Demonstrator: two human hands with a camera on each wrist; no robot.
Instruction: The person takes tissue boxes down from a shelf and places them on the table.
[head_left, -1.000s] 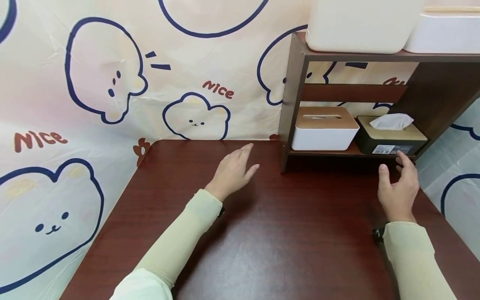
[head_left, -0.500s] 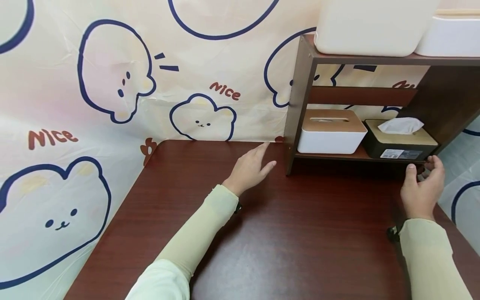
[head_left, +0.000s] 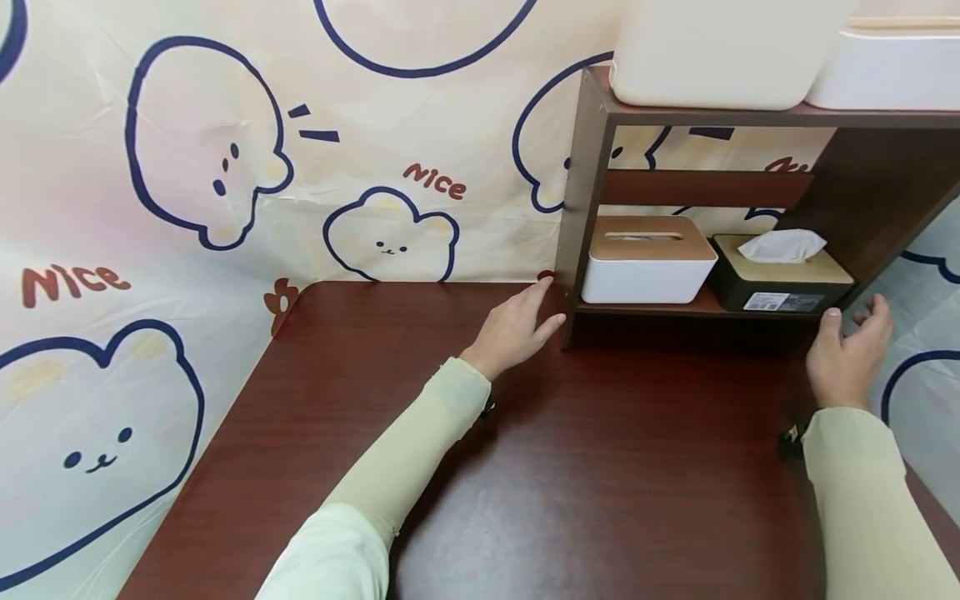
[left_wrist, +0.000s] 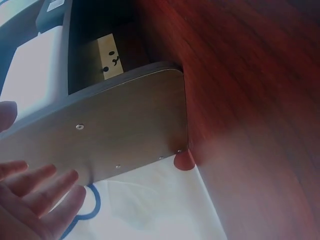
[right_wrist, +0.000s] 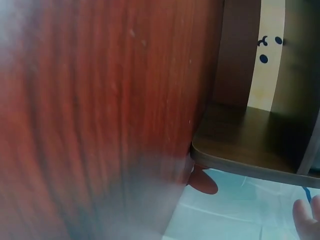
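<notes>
A dark brown wooden shelf (head_left: 587, 208) stands on the table at the back right. My left hand (head_left: 513, 332), fingers extended and thumb apart, is beside its left panel; the left wrist view has the hand (left_wrist: 37, 202) next to the screwed panel (left_wrist: 130, 120). At the shelf's right end is my right hand (head_left: 849, 358), thumb and fingers spread, holding nothing; only its fingertips (right_wrist: 302, 220) enter the right wrist view. Inside the shelf sit a white tissue box (head_left: 648, 279) with a brown lid and a dark tissue box (head_left: 780, 292) with a tissue poking out.
On the shelf's top stand a large cream container (head_left: 720, 58) and a white box (head_left: 888, 71) with a light lid. The reddish-brown table (head_left: 615, 467) spreads in front. A cartoon-bear wall covering (head_left: 247, 333) closes off the back and sides.
My left hand has moved right, up to the shelf's left panel. My right hand has shifted right, from in front of the dark tissue box to the shelf's right end.
</notes>
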